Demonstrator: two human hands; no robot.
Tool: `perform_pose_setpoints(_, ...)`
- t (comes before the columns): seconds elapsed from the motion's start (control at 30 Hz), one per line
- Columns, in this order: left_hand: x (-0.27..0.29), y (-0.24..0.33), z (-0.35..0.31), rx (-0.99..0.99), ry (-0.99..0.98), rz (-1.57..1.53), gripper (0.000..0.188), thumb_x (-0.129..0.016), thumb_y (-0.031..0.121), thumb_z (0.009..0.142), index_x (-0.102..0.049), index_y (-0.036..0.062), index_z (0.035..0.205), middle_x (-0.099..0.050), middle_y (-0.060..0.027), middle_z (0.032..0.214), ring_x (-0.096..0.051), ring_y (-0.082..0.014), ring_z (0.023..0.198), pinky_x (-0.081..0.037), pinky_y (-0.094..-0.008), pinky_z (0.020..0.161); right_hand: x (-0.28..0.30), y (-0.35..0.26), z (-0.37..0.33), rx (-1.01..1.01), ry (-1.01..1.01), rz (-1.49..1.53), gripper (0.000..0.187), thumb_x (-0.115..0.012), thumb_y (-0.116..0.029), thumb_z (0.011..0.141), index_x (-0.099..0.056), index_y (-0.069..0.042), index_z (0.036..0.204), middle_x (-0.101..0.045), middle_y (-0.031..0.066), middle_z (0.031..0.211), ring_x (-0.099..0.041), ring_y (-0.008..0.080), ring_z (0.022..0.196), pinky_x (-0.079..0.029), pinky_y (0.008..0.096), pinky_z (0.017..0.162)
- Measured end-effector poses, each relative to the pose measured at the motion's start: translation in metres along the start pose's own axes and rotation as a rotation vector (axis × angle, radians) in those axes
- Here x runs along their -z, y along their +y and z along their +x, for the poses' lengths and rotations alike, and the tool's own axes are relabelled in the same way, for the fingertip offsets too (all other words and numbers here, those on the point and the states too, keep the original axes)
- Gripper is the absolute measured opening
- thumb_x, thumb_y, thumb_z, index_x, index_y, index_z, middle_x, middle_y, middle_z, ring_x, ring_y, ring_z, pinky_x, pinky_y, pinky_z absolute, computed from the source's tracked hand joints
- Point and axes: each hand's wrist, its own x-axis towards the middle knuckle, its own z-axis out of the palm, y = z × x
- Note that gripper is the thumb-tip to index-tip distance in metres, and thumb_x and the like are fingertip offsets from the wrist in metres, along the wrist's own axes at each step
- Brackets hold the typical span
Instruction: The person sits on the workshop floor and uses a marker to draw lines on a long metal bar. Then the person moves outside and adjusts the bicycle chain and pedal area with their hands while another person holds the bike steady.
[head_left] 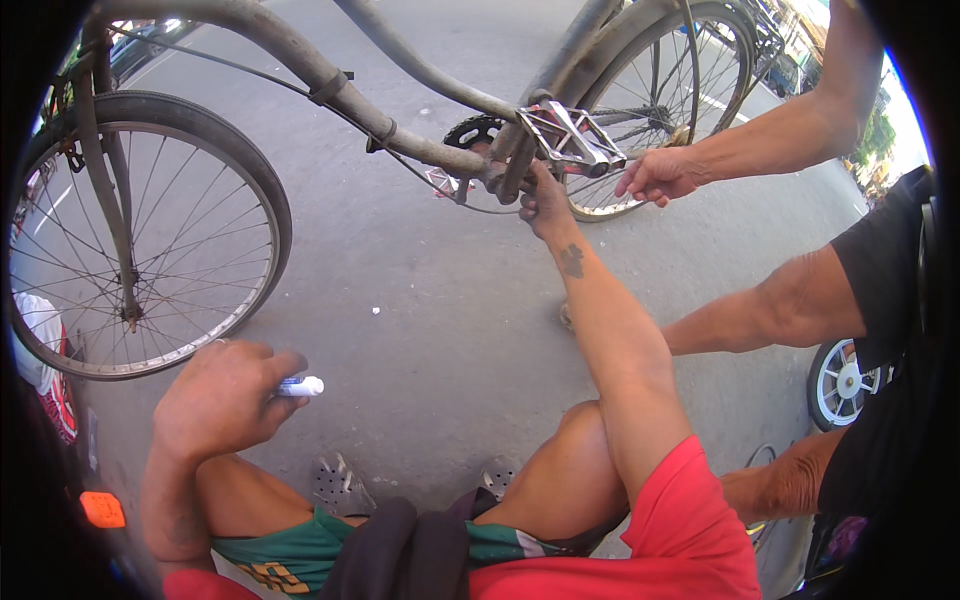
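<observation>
An old grey bicycle frame (335,85) stretches across the upper part of the head view. My right hand (547,205) reaches up to the bottom bracket area, just below a silver metal pedal (575,140) and beside the crank arm (518,168). Its fingers are closed there, but what they grip is hidden. Low on the left, near the front wheel (255,270), my left hand (225,395) is wrapped round a small white tube with blue markings (302,386). The tube's rounded white end sticks out past the fingers.
Another person's hand (665,178) hovers right of the pedal, in front of the rear wheel (700,60). That person's bent leg (770,300) stands at the right. A small white-spoked wheel (840,385) lies beyond it. An orange object (102,509) is at lower left.
</observation>
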Motion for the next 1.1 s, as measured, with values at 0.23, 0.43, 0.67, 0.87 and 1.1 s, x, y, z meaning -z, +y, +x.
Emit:
perform_pose_setpoints(0.23, -0.003, -0.011, 0.006, -0.064, -0.05, -0.017, 0.027, -0.074, 0.028, 0.081, -0.071, 0.0112, 0.101, -0.065, -0.0107, 0.076, -0.065, -0.0322, 0.076, -0.05, -0.0436, 0.068, 0.011, -0.005, 0.012, -0.063, -0.111, -0.034, 0.017, -0.063, -0.033, 0.089, -0.055, -0.019, 0.094, -0.052, -0.0055, 0.074, -0.035, 0.0045, 0.048, -0.025, 0.0202, 0.039)
perform_pose_setpoints(0.43, -0.004, -0.018, 0.024, -0.144, -0.093, -0.032, 0.025, -0.073, 0.03, 0.083, -0.071, 0.0111, 0.099, -0.066, -0.0106, 0.076, -0.066, -0.0318, 0.075, -0.051, -0.0431, 0.068, 0.029, -0.018, 0.01, -0.247, -0.26, -0.245, 0.016, -0.058, -0.025, 0.092, -0.057, -0.016, 0.105, -0.055, -0.0032, 0.077, -0.033, 0.0044, 0.048, -0.023, 0.0194, 0.04)
perform_pose_setpoints(0.67, -0.013, -0.016, 0.046, -0.355, -0.155, -0.047, 0.024, -0.069, 0.031, 0.085, -0.067, 0.0105, 0.097, -0.066, -0.012, 0.076, -0.067, -0.0338, 0.079, -0.051, -0.0448, 0.07, 0.0, -0.056, -0.054, -0.158, -0.496, -1.426, 0.034, -0.064, -0.026, 0.089, -0.064, 0.0, 0.111, -0.071, 0.0075, 0.081, -0.06, 0.0155, 0.063, -0.049, 0.0308, 0.058)
perform_pose_setpoints(0.87, -0.016, -0.014, 0.05, -0.537, -0.253, -0.127, 0.022, -0.067, 0.027, 0.085, -0.065, 0.01, 0.099, -0.066, -0.013, 0.077, -0.068, -0.0339, 0.081, -0.052, -0.0453, 0.071, -0.073, -0.041, -0.113, 0.145, -0.291, -1.404, 0.066, -0.066, -0.025, 0.088, -0.037, 0.001, 0.141, -0.072, 0.013, 0.081, -0.07, 0.0246, 0.087, -0.051, 0.0401, 0.084)
perform_pose_setpoints(1.1, -0.004, -0.018, 0.034, -0.63, -0.189, -0.147, 0.022, -0.067, 0.025, 0.085, -0.064, 0.0091, 0.099, -0.067, -0.0129, 0.079, -0.068, -0.0337, 0.082, -0.052, -0.0446, 0.073, -0.095, 0.017, -0.055, 0.47, 0.252, -1.413, 0.08, -0.069, -0.021, 0.084, -0.024, 0.005, 0.145, -0.069, 0.0245, 0.09, -0.068, 0.0396, 0.092, -0.051, 0.0458, 0.085)
